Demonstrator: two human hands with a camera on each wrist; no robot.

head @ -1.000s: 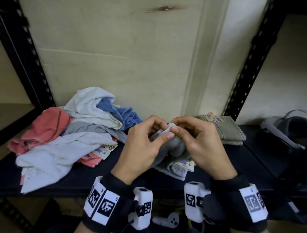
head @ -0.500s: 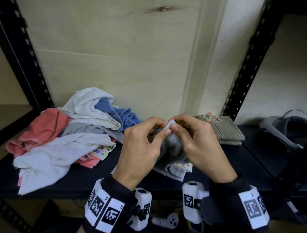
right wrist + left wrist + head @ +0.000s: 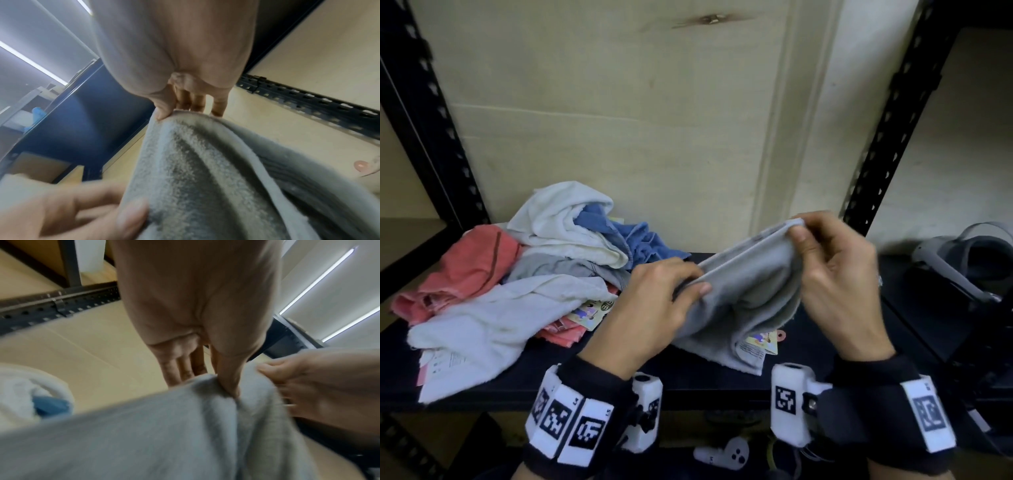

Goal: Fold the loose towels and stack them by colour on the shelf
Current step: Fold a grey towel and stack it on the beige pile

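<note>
Both hands hold a grey towel [image 3: 750, 291] above the front edge of the dark shelf [image 3: 619, 373]: the left hand [image 3: 654, 305] pinches its lower left end between thumb and fingers, and the right hand [image 3: 835, 274] pinches the raised upper edge, so the cloth stretches between them (its tagged lower part sags onto the shelf). Toward the shelf's left end lies a loose heap of towels [image 3: 517, 274], white, blue, grey and coral.
</note>
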